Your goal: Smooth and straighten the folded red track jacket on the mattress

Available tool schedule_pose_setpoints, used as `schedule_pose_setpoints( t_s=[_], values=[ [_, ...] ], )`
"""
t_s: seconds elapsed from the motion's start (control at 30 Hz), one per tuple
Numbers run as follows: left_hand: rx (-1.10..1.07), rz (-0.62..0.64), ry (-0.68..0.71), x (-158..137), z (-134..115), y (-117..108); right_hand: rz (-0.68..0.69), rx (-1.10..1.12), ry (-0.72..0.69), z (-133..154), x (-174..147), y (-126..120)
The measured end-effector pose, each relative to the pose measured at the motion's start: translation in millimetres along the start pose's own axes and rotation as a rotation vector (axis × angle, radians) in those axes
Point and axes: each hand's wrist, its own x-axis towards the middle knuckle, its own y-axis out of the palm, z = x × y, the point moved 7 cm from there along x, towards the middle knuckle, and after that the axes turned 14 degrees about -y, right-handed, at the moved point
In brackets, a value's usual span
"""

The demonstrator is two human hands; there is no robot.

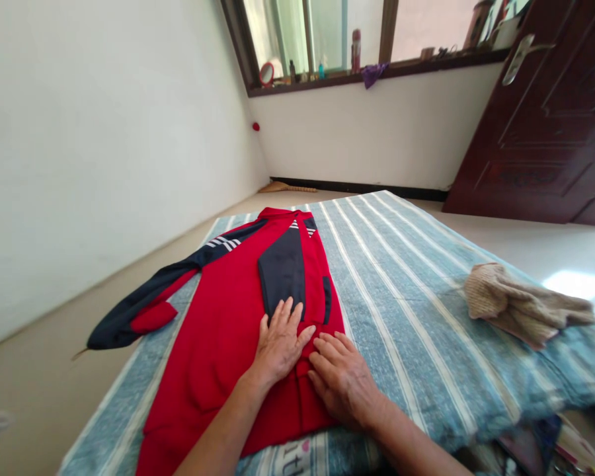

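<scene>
A red jacket (pixel 228 317) with dark navy panels and white stripes lies spread on the bed. One navy sleeve (pixel 143 301) reaches out to the left, its end over the bed's edge. The other front side is folded over, so the second sleeve is mostly hidden; a dark panel (pixel 282 264) lies on top. My left hand (pixel 280 347) rests flat on the jacket, fingertips on the dark panel's lower end. Beside it, my right hand (pixel 342 377) lies on the red cloth near the right edge, fingers loosely bent and pressing down. Neither hand grips anything that I can see.
Beneath the jacket is a blue and white striped bedcover (pixel 401 317). A crumpled beige knit garment (pixel 520 301) lies at the right. Behind are a cluttered window sill (pixel 322 80), a small broom (pixel 287 188) on the floor and a dark red door (pixel 535 125).
</scene>
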Motion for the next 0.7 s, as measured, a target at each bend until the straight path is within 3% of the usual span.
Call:
schedule_pose_setpoints(
  t_s=[0.2, 0.4, 0.57, 0.7],
  values=[
    [-0.103, -0.081, -0.029, -6, 18, -5, 0.007, 0.034, -0.015, 4, 1, -4],
    [-0.020, -0.012, -0.025, -26, 29, 8, 0.011, 0.021, -0.034, 5, 22, -5],
    [-0.018, 0.046, -0.047, -29, 30, 14, 0.104, -0.017, 0.014, -19, 58, 8],
    [-0.081, 0.007, -0.067, -28, 31, 11, 0.214, -0.064, 0.102, -47, 60, 32]
  ],
)
